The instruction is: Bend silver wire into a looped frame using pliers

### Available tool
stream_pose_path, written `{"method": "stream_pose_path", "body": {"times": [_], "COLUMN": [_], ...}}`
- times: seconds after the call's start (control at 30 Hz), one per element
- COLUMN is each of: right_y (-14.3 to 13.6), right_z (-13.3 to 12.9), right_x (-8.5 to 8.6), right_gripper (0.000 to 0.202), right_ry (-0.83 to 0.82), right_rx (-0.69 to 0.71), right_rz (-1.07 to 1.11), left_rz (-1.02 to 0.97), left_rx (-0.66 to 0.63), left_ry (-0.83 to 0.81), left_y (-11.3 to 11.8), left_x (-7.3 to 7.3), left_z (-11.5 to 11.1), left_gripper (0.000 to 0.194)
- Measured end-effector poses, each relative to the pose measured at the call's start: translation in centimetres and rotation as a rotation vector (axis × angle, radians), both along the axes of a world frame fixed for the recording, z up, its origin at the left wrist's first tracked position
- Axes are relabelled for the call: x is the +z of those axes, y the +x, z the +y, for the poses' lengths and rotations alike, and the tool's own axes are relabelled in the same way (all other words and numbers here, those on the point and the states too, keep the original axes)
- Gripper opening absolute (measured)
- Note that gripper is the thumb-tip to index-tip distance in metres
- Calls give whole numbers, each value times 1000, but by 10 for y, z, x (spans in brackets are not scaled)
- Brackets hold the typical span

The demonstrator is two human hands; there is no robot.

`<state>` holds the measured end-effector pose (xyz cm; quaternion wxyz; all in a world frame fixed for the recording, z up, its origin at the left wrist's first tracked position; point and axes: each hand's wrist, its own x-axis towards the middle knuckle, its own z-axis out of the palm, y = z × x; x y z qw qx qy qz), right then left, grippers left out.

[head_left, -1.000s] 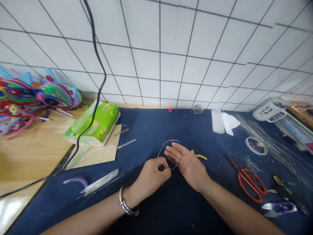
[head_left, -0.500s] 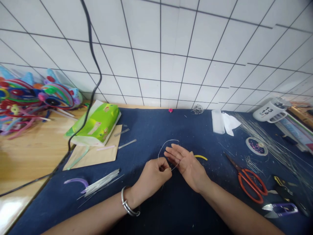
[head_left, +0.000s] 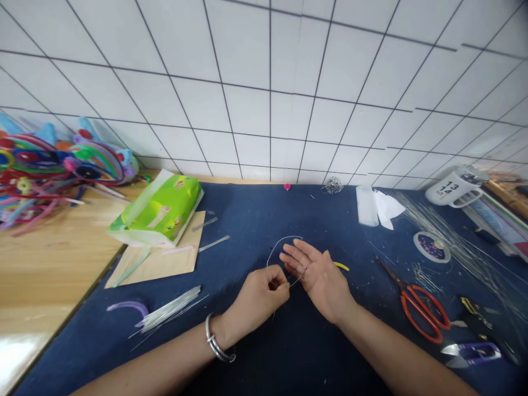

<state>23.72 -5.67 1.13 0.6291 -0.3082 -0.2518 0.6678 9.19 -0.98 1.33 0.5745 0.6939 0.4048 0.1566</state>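
A thin curved wire (head_left: 272, 250) is pinched between the thumb and fingers of my left hand (head_left: 264, 291), which wears silver bangles at the wrist. The wire arcs up and over behind the hand, and one end reaches toward my right palm. My right hand (head_left: 324, 280) lies palm up with its fingers stretched out, just right of the left one. A tiny pink bead (head_left: 304, 268) shows at the wire by the right fingers. Partly behind the right hand is a yellow curved piece (head_left: 341, 266).
Red-handled scissors (head_left: 424, 313), purple snips (head_left: 472, 353) and a round bead dish (head_left: 432, 247) lie at right. A bundle of wires (head_left: 171, 309), a purple curved strip (head_left: 127, 305) and a green tissue pack (head_left: 160, 212) are at left. A mug (head_left: 451, 190) stands at back right.
The black cable that hung across the left side is gone from view. My right hand has turned and shifted slightly, and the pink bead now shows.
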Motion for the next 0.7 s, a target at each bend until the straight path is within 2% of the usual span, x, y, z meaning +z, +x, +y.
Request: {"method": "stream_pose_path", "body": {"times": [0.37,0.7], "right_y": [0,1], "right_z": [1,1], "right_x": [2,3], "right_gripper": [52,53], "right_ry": [-63,-77], "right_rx": [-60,-29], "right_rz": [20,67], "left_rz": [-84,-363], "left_rx": [-4,-102], "left_ry": [-41,-187], "left_y": [-1,-7], "left_x": [4,10], "left_z": [-2,-2], "left_gripper": [9,19]}}
